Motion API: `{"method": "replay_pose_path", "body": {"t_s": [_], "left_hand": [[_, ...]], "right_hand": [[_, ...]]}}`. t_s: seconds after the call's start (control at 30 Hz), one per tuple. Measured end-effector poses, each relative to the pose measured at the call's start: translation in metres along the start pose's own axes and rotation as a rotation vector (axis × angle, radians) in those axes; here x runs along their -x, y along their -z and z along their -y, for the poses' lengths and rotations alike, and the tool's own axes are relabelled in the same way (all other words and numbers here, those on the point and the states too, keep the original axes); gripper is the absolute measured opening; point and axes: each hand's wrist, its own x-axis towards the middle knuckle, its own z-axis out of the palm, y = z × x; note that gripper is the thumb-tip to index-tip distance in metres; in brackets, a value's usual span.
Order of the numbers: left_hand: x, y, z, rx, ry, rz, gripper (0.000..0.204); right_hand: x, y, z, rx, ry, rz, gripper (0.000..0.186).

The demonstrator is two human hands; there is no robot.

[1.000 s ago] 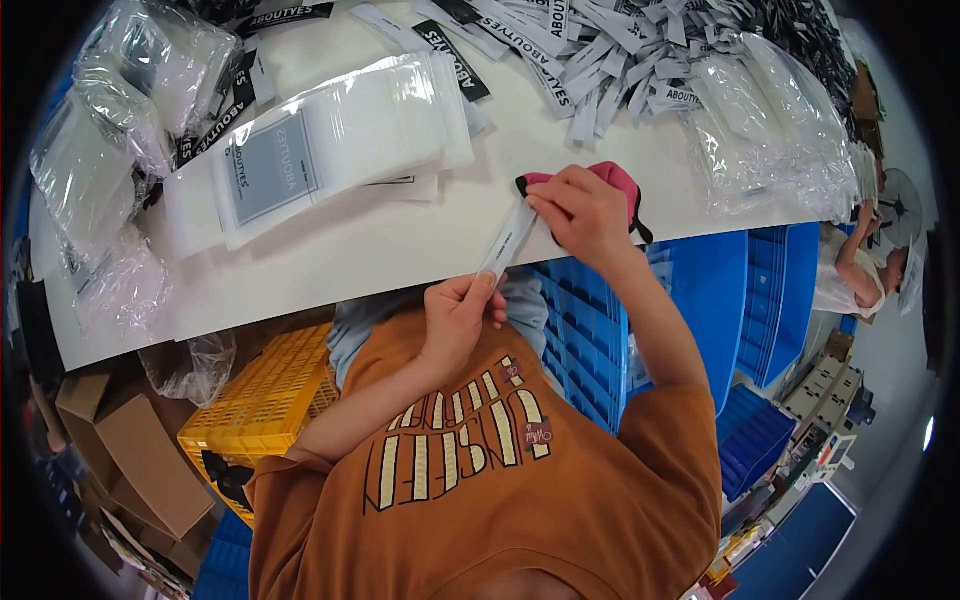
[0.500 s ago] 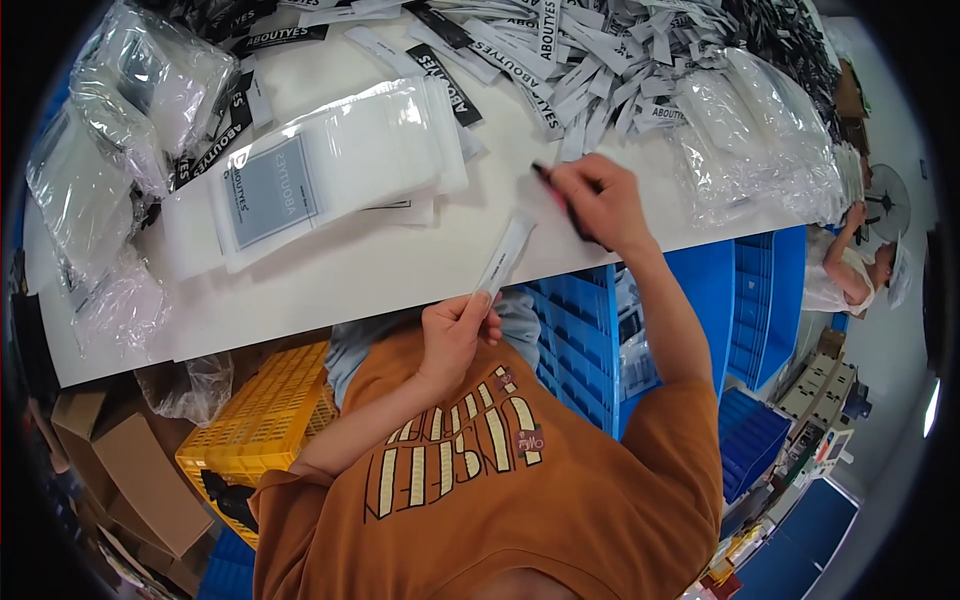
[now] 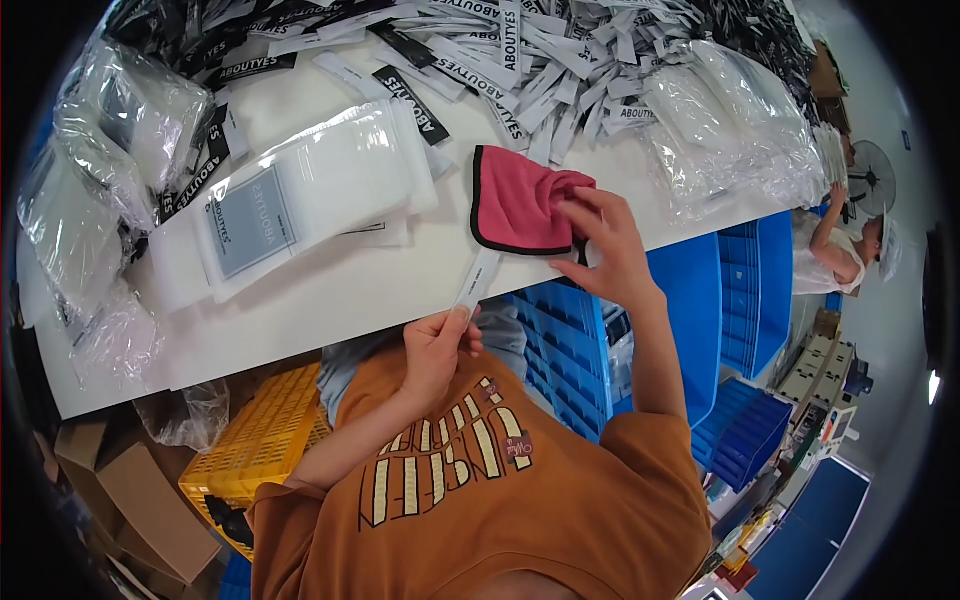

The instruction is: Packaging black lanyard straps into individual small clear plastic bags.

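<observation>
A pink cloth (image 3: 520,205) with black edging lies on the white table in front of me, rumpled at its right side. My right hand (image 3: 610,245) is at that side, fingertips touching the cloth and thumb held apart from them. Between the thumb and fingers of my left hand (image 3: 440,345), at the table's front edge, is a narrow white paper strip (image 3: 476,282) with small print. The strip points away from me, and its far end meets the cloth's near edge, where it seems to pass under.
Left of the cloth lies a stack of frosted plastic bags (image 3: 330,180). Clear-wrapped packs (image 3: 150,110) sit at the far left, more wrapped packs (image 3: 730,130) at right. Loose printed strips (image 3: 570,60) pile up at the back. Blue crates (image 3: 685,310) stand below the edge; a co-worker (image 3: 835,245) is at far right.
The pink cloth, seen narrow and dark in my right hand before, now lies spread on the table, and that hand's fingers have opened. My left hand keeps the strip. The view has shifted slightly.
</observation>
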Motion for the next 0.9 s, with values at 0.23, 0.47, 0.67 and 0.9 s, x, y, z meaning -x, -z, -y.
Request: {"method": "replay_pose_path", "body": {"t_s": [0.23, 0.47, 0.67, 0.9], "left_hand": [[-0.001, 0.000, 0.001, 0.022, -0.006, 0.001, 0.027], [-0.001, 0.001, 0.004, 0.034, -0.029, 0.003, 0.027], [0.000, 0.002, 0.001, 0.045, 0.013, 0.027, 0.028], [0.000, 0.004, -0.002, 0.008, -0.007, 0.026, 0.027]], "right_hand": [[-0.009, -0.004, -0.014, -0.220, -0.088, -0.145, 0.022], [-0.059, 0.040, -0.009, -1.048, -0.646, -0.290, 0.027], [-0.026, 0.013, -0.067, -1.537, -0.875, -0.371, 0.029], [-0.017, 0.006, -0.058, -1.352, -0.914, -0.190, 0.031]]}}
